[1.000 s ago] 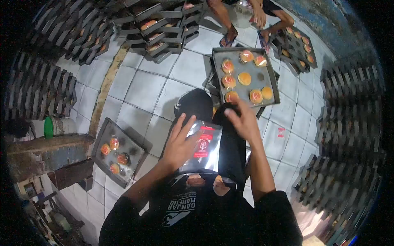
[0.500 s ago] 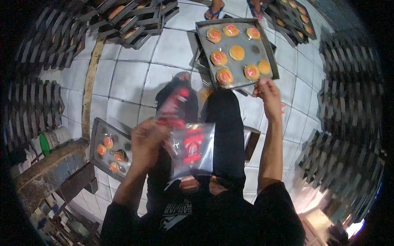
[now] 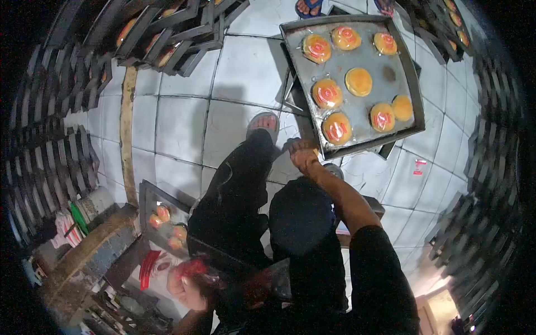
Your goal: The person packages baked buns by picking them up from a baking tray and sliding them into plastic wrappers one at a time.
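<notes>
My left hand [image 3: 187, 287], low beside my left thigh, is closed on a clear plastic bag [image 3: 149, 269] with red print; motion blurs part of it. Another clear bag [image 3: 273, 282] lies dimly across my lap. My right hand [image 3: 303, 155] reaches forward past my knee to the near left corner of a metal baking tray [image 3: 371, 146]. Its fingers are curled, and what they grip is hidden. On the tray sit several round buns in red-printed clear wrap, such as this wrapped bun [image 3: 336, 128], and two unwrapped buns, one a plain bun [image 3: 358, 82] in the middle.
A second tray [image 3: 146, 195] with wrapped buns stands on the floor at left. Stacked dark trays [image 3: 184, 39] line both sides. A red-printed scrap [image 3: 419, 167] lies on the white tiles. Another person's foot [image 3: 309, 8] shows beyond the tray.
My right hand has moved from the tray's near right side to its near left corner. My left hand has dropped toward my lap's left side with the bag. The view has shifted.
</notes>
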`<action>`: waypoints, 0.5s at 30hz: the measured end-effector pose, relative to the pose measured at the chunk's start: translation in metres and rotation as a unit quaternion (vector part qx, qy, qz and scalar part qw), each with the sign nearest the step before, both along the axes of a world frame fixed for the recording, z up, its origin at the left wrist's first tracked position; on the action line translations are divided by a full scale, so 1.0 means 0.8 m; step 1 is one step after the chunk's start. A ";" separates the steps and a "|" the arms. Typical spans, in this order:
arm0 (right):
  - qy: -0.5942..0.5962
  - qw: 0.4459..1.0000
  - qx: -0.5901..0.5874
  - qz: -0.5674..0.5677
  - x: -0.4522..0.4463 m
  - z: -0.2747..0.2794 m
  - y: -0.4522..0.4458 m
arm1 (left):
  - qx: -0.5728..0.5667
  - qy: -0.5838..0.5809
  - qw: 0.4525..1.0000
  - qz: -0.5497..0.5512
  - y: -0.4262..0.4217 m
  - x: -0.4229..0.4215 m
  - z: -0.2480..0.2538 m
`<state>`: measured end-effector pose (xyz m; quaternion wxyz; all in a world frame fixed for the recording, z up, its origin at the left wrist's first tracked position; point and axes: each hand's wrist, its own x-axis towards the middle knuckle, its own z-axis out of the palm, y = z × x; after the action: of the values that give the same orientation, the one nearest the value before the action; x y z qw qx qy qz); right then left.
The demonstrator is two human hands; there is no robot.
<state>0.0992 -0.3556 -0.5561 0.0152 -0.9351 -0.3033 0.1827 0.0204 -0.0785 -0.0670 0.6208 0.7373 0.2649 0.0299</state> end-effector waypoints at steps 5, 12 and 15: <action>0.202 0.978 -0.060 -0.004 -0.019 -0.002 -0.017 | 0.015 -0.042 0.999 -0.011 0.018 -0.012 -0.015; 0.212 0.936 0.107 -0.259 -0.055 0.140 -0.063 | 0.123 0.026 0.992 0.019 0.002 0.013 -0.024; 0.136 0.853 0.270 -0.425 -0.108 0.128 -0.104 | 0.199 -0.098 0.974 -0.050 -0.007 0.030 -0.022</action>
<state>0.0127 -0.4386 -0.4539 0.3844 -0.8978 0.0916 0.1943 0.0446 -0.0845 -0.0850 0.4850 0.8519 0.1544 0.1234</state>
